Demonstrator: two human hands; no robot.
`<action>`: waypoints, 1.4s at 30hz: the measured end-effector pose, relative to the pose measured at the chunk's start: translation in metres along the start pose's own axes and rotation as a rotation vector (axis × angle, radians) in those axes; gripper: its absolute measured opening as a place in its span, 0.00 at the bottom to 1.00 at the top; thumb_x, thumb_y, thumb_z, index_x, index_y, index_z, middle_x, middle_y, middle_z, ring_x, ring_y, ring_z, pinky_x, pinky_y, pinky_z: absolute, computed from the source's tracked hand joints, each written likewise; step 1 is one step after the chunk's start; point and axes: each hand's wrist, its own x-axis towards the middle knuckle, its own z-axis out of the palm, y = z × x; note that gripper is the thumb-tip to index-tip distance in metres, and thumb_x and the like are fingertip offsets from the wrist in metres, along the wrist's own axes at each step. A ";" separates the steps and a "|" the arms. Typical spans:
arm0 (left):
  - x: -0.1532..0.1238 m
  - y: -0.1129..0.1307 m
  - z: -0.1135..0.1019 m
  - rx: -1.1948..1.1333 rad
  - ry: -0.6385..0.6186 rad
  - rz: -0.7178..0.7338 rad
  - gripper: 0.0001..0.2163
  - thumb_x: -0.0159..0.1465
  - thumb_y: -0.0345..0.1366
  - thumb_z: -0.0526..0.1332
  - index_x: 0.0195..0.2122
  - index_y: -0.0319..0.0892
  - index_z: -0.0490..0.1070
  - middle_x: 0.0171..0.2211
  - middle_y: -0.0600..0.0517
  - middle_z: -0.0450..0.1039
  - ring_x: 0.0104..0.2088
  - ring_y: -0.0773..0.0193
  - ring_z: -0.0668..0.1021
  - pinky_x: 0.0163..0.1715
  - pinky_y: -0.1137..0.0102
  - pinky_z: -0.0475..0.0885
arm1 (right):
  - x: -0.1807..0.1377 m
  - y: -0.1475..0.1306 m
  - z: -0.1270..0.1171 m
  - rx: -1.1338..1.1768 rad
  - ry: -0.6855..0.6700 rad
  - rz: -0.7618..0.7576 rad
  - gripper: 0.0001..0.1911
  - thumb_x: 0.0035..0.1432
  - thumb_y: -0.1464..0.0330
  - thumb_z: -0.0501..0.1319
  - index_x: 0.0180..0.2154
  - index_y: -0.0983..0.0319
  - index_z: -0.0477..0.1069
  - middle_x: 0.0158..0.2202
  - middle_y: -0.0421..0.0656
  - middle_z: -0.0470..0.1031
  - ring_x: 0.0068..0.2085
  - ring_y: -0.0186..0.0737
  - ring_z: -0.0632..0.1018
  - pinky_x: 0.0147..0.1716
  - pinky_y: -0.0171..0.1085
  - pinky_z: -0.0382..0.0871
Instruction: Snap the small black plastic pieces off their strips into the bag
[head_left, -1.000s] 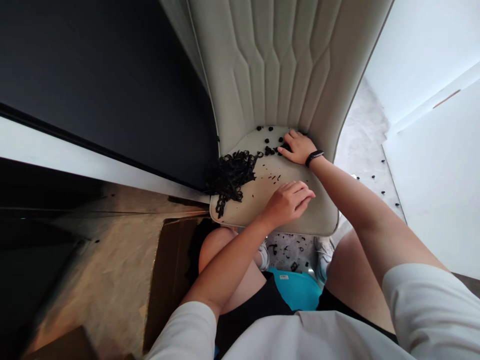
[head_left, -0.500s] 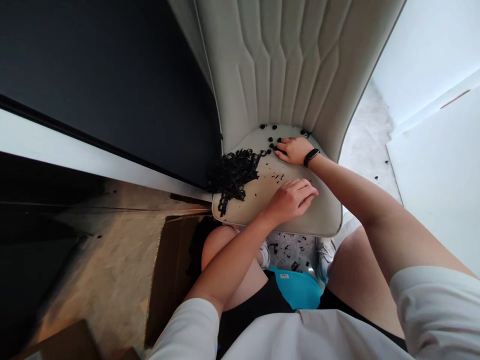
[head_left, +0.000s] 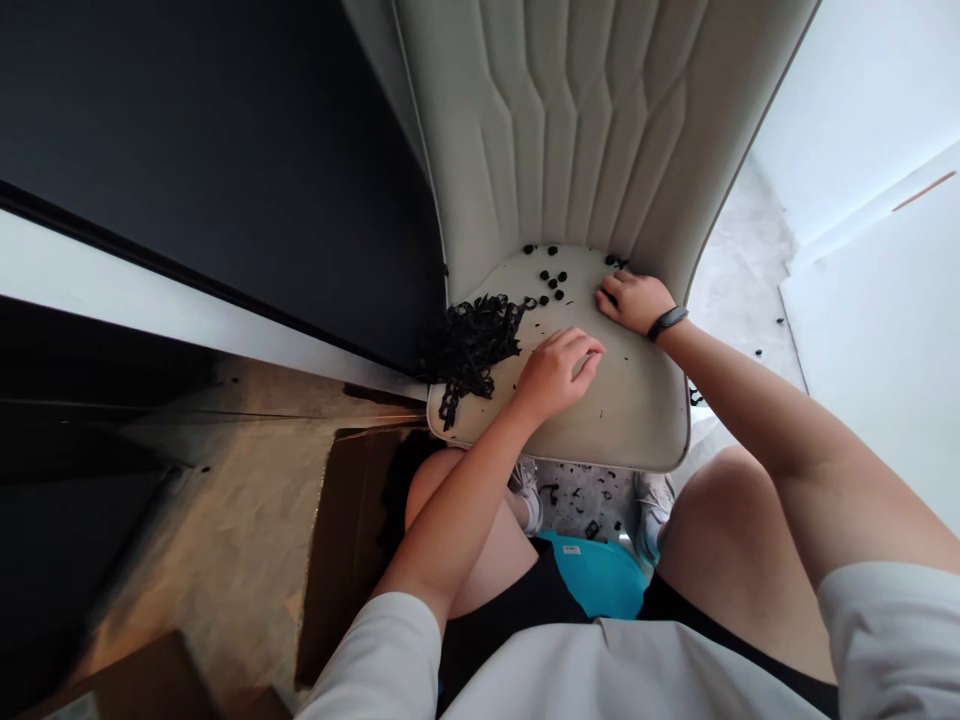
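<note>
My left hand (head_left: 559, 372) hovers over the front middle of the beige chair seat (head_left: 577, 435), its fingers curled together and the thumb close to them. Whatever it holds, if anything, is hidden. My right hand (head_left: 636, 302), with a black band on the wrist, is low over the right side of the seat, fingers bent downward and closed; I cannot make out anything in them. Several small round black pieces (head_left: 553, 284) are grouped on the seat left of my right hand. A tangled heap of black perforated strips (head_left: 476, 345) lies at the seat's left edge.
The chair's padded backrest (head_left: 577, 120) rises behind the seat. A dark panel (head_left: 225, 150) stands close on the left. An open cardboard box (head_left: 341, 560) is beside my left leg. Black scraps (head_left: 581, 490) litter the floor under the seat, near a blue object (head_left: 596, 575) between my legs.
My right hand has left the round black pieces and moved right, uncovering them as a small cluster. My left hand has moved left and slightly farther back over the seat.
</note>
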 end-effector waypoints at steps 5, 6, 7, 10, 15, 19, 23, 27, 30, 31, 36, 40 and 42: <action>0.003 -0.001 0.000 -0.010 0.021 -0.030 0.06 0.77 0.32 0.60 0.45 0.43 0.76 0.46 0.47 0.82 0.47 0.59 0.82 0.54 0.62 0.77 | 0.015 -0.011 -0.012 0.042 -0.013 0.012 0.29 0.78 0.56 0.46 0.52 0.69 0.79 0.48 0.62 0.84 0.40 0.55 0.80 0.36 0.44 0.58; 0.003 0.000 0.000 -0.011 0.012 -0.022 0.06 0.77 0.32 0.59 0.45 0.44 0.76 0.46 0.47 0.82 0.48 0.59 0.82 0.54 0.62 0.77 | 0.026 -0.017 -0.016 0.069 0.008 0.015 0.29 0.78 0.56 0.46 0.52 0.69 0.79 0.48 0.62 0.84 0.41 0.56 0.80 0.37 0.45 0.59; 0.003 0.001 0.001 -0.012 -0.002 -0.012 0.06 0.77 0.32 0.59 0.45 0.44 0.77 0.46 0.47 0.81 0.49 0.58 0.82 0.55 0.62 0.77 | 0.038 -0.025 -0.019 0.099 0.033 0.019 0.29 0.78 0.56 0.46 0.52 0.69 0.79 0.48 0.62 0.83 0.41 0.56 0.80 0.38 0.45 0.60; 0.001 0.004 0.003 -0.010 -0.041 0.008 0.07 0.77 0.32 0.59 0.45 0.43 0.77 0.45 0.47 0.81 0.50 0.57 0.82 0.55 0.62 0.77 | 0.079 -0.048 -0.024 0.174 0.079 0.016 0.29 0.79 0.57 0.45 0.54 0.69 0.78 0.49 0.63 0.83 0.45 0.58 0.80 0.42 0.46 0.64; 0.001 0.002 0.006 0.004 -0.041 0.012 0.08 0.77 0.32 0.58 0.45 0.42 0.78 0.45 0.46 0.80 0.49 0.57 0.81 0.54 0.61 0.77 | 0.113 -0.071 -0.013 0.170 -0.034 0.025 0.27 0.77 0.58 0.49 0.56 0.69 0.79 0.55 0.63 0.83 0.48 0.59 0.81 0.43 0.46 0.66; 0.001 0.003 0.005 0.005 -0.049 0.019 0.08 0.78 0.33 0.58 0.45 0.43 0.78 0.46 0.46 0.80 0.49 0.57 0.81 0.54 0.61 0.77 | 0.101 -0.083 -0.006 0.167 -0.043 -0.025 0.28 0.78 0.58 0.46 0.59 0.67 0.77 0.57 0.63 0.81 0.46 0.59 0.81 0.42 0.47 0.65; 0.001 0.006 0.004 -0.016 -0.025 0.029 0.08 0.78 0.33 0.58 0.45 0.43 0.78 0.46 0.46 0.80 0.50 0.57 0.80 0.54 0.61 0.76 | 0.080 -0.095 -0.008 0.148 -0.080 -0.081 0.31 0.79 0.56 0.41 0.63 0.66 0.73 0.60 0.63 0.78 0.45 0.58 0.80 0.42 0.47 0.63; -0.001 0.009 0.003 -0.021 -0.022 0.044 0.09 0.79 0.34 0.57 0.45 0.44 0.77 0.47 0.47 0.80 0.50 0.57 0.80 0.54 0.61 0.76 | 0.072 -0.103 -0.010 0.123 -0.097 -0.116 0.32 0.80 0.56 0.38 0.65 0.65 0.71 0.61 0.62 0.76 0.45 0.57 0.80 0.41 0.46 0.61; -0.001 0.011 0.003 -0.013 -0.033 0.044 0.09 0.79 0.35 0.57 0.45 0.44 0.77 0.46 0.47 0.80 0.49 0.57 0.80 0.54 0.61 0.76 | 0.074 -0.109 -0.010 0.113 -0.105 -0.144 0.31 0.80 0.56 0.39 0.65 0.63 0.71 0.62 0.61 0.76 0.46 0.57 0.80 0.40 0.46 0.60; -0.001 0.012 0.003 -0.012 -0.035 0.044 0.09 0.79 0.35 0.57 0.44 0.44 0.76 0.46 0.46 0.80 0.49 0.57 0.80 0.54 0.61 0.76 | 0.076 -0.111 -0.010 0.112 -0.108 -0.150 0.30 0.80 0.57 0.40 0.66 0.63 0.70 0.63 0.61 0.76 0.46 0.57 0.80 0.40 0.45 0.60; 0.000 0.011 0.004 -0.018 -0.030 0.043 0.09 0.79 0.34 0.57 0.43 0.43 0.75 0.45 0.46 0.79 0.49 0.57 0.79 0.52 0.61 0.75 | 0.089 -0.114 -0.008 0.094 -0.138 -0.157 0.27 0.78 0.59 0.45 0.64 0.64 0.72 0.58 0.60 0.80 0.46 0.58 0.82 0.39 0.45 0.60; 0.000 0.009 0.004 -0.021 -0.042 0.024 0.09 0.78 0.34 0.57 0.43 0.44 0.76 0.46 0.46 0.79 0.49 0.56 0.80 0.53 0.61 0.76 | 0.087 -0.112 -0.005 0.088 -0.107 -0.182 0.27 0.78 0.58 0.46 0.60 0.66 0.75 0.56 0.60 0.82 0.45 0.57 0.82 0.38 0.45 0.60; -0.001 0.009 0.005 -0.025 -0.053 0.017 0.09 0.79 0.35 0.57 0.44 0.44 0.76 0.46 0.46 0.80 0.50 0.56 0.80 0.54 0.60 0.76 | 0.080 -0.109 -0.003 0.101 -0.074 -0.189 0.27 0.78 0.58 0.45 0.59 0.67 0.74 0.55 0.61 0.83 0.45 0.57 0.82 0.37 0.44 0.59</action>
